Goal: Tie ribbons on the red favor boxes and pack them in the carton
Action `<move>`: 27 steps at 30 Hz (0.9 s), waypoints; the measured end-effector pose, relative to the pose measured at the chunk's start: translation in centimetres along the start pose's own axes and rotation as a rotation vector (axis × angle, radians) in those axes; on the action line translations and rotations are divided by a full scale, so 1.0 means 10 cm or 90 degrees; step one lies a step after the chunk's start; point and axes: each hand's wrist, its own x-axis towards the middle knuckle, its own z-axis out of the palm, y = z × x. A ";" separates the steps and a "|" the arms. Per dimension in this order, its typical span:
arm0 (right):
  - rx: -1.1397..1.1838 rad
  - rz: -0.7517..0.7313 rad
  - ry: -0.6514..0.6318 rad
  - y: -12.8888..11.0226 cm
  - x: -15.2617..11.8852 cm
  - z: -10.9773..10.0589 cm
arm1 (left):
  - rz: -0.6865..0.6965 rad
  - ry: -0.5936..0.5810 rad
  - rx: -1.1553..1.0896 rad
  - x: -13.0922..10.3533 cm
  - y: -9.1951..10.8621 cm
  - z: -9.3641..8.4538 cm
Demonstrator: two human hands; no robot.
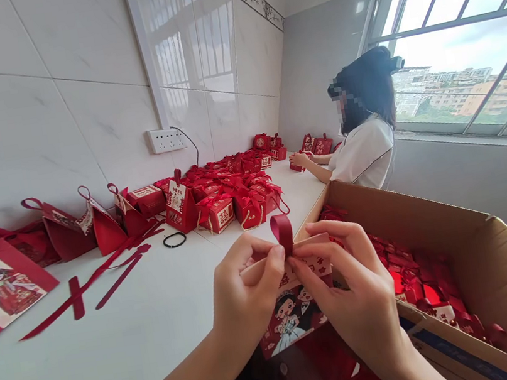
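Between my hands is a red gift box [285, 323] with a cartoon couple printed on its face. A dark red ribbon loop [282, 234] stands up from its top edge. My left hand [249, 289] pinches that top edge and the foot of the loop between thumb and fingers. On the other side, my right hand [351, 283] grips the top edge close to the ribbon, its thumb in front and fingers behind. The box is held in the air at the table's front edge, and its right side is partly covered by my right hand.
Finished-looking red boxes [218, 211] crowd the white table [131, 360] along the wall. Loose ribbon strips [76, 298], a black hair tie [174, 240] and a flat red box [4, 287] lie left. A large carton [498, 268] holding red boxes stands right. A co-worker [364, 135] works beyond.
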 end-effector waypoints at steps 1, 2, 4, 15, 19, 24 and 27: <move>-0.010 0.003 0.003 -0.01 0.00 0.00 | 0.020 0.012 0.005 -0.01 0.00 0.01; -0.018 0.006 0.004 -0.01 -0.01 -0.01 | 0.042 0.026 0.011 -0.01 0.00 0.02; -0.027 0.013 0.004 -0.03 0.00 -0.01 | 0.090 0.053 0.027 -0.03 -0.01 0.04; 0.003 0.065 -0.005 -0.05 0.00 -0.01 | 0.171 0.077 0.068 -0.05 -0.06 0.05; 0.009 0.068 -0.002 -0.04 -0.01 0.00 | 0.170 0.082 0.070 -0.05 -0.05 0.06; 0.029 0.092 -0.014 -0.03 -0.02 0.02 | 0.156 0.072 0.056 -0.05 -0.06 0.06; 0.067 0.123 -0.050 -0.01 0.00 0.00 | 0.167 0.062 0.044 -0.05 -0.09 0.06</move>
